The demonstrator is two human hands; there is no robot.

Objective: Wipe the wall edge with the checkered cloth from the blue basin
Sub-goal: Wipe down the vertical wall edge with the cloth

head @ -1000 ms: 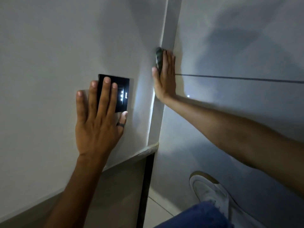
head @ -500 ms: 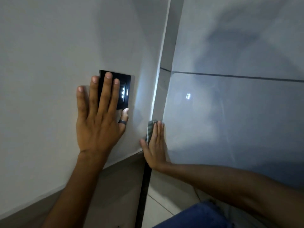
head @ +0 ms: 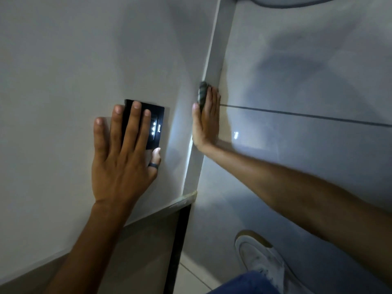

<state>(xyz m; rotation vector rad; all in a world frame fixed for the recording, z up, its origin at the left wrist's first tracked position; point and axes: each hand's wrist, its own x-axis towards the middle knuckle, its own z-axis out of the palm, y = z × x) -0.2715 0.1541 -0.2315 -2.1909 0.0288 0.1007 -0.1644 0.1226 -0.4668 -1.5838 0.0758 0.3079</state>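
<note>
Denim shows at the bottom of the view, with a white shoe (head: 257, 257) on the tiled floor just right of the foot of the wall edge (head: 210, 66), the narrow vertical strip where the plain wall meets the glossy tiled one. Farther in, left of that edge, the left hand (head: 121, 162) lies flat and spread on the plain wall, its fingers over a black light panel (head: 156, 124), gripping nothing. Beyond it, on the edge itself above the skirting, the right hand (head: 206, 122) is flat with fingers straight and together, pressing the folded checkered cloth (head: 202, 92) against the strip; only a dark bit of cloth peeks past the fingertips. To wipe well, I would keep the palm square to the strip, pressure even, and strokes long along its length, overlapping. The blue basin is not in view.
</note>
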